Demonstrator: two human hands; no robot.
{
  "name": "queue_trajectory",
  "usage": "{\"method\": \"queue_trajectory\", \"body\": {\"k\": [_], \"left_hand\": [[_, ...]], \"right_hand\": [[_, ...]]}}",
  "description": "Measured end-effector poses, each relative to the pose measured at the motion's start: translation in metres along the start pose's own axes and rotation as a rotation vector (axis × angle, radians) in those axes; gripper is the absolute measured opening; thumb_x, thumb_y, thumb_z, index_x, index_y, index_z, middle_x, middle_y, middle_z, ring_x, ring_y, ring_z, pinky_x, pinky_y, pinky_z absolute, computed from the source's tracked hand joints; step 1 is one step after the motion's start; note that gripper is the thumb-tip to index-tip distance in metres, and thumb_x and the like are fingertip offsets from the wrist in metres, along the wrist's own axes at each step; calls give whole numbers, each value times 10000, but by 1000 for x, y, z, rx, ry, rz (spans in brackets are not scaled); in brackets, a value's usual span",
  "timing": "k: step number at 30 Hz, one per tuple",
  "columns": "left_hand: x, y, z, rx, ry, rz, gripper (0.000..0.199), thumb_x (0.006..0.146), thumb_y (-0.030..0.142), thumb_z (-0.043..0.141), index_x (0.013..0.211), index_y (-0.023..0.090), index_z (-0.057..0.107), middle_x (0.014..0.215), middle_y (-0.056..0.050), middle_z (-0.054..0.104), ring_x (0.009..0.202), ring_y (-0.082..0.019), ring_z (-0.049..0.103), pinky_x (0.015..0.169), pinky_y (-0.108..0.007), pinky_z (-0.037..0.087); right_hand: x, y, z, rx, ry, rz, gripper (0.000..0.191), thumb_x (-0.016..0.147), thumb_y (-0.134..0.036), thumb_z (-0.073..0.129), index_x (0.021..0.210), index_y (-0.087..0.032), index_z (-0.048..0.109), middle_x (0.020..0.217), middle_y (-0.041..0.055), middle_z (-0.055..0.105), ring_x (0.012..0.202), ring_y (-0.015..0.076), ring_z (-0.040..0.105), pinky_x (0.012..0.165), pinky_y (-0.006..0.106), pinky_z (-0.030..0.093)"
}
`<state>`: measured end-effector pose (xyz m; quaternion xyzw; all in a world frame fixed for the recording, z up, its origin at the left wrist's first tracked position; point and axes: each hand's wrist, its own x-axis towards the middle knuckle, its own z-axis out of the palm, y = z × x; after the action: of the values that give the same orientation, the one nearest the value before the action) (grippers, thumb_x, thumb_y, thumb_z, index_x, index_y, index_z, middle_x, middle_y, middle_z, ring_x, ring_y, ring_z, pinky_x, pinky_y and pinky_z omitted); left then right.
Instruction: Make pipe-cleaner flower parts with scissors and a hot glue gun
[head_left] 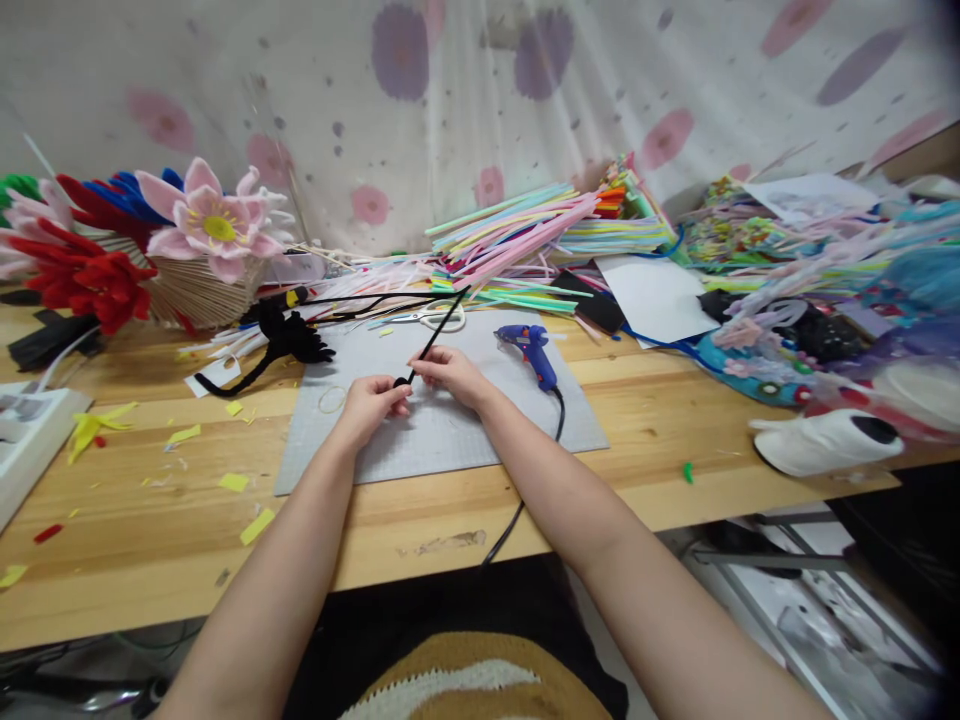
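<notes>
Hands [373, 405] [454, 376], nearly closed, pinch a black stem [441, 331].

Pink flwr [217, 228] nr red flwr [94, 280], curtain [465, 110] bhd

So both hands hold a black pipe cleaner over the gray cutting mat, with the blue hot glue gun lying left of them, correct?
No, wrong side: in the head view, the blue hot glue gun lies to the right of the right hand. That hand and the left hand do hold the black pipe cleaner over the gray cutting mat.
</notes>
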<state>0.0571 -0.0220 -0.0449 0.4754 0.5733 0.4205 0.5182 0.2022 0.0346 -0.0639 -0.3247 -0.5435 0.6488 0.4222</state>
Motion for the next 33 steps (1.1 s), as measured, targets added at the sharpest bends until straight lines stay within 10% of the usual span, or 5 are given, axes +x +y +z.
{"method": "queue_trajectory", "body": {"k": [12, 19, 33], "left_hand": [[6, -14, -3, 362, -38, 56, 227, 633, 362, 637, 616, 136, 639, 449, -3, 581, 424, -108, 525, 462, -218, 386], [1, -4, 5, -146, -3, -29, 323, 539, 334, 746, 733, 92, 655, 635, -61, 660, 591, -152, 629, 552, -262, 510], [2, -4, 9, -187, 81, -63, 149, 553, 197, 723, 581, 87, 626, 489, -43, 601, 454, -112, 557, 472, -231, 468]], "right_hand": [[-1, 1, 1, -298, -128, 89, 183, 620, -264, 676, 680, -110, 598, 504, -50, 533, 460, 56, 443, 461, 192, 335], [2, 5, 0, -226, -3, 55, 223, 636, -311, 660, 725, -126, 572, 526, -55, 513, 456, 49, 413, 462, 190, 314], [-2, 2, 2, -261, 3, 30, 252, 697, -361, 603, 785, -130, 557, 619, -32, 536, 504, 57, 446, 500, 195, 363]]}}
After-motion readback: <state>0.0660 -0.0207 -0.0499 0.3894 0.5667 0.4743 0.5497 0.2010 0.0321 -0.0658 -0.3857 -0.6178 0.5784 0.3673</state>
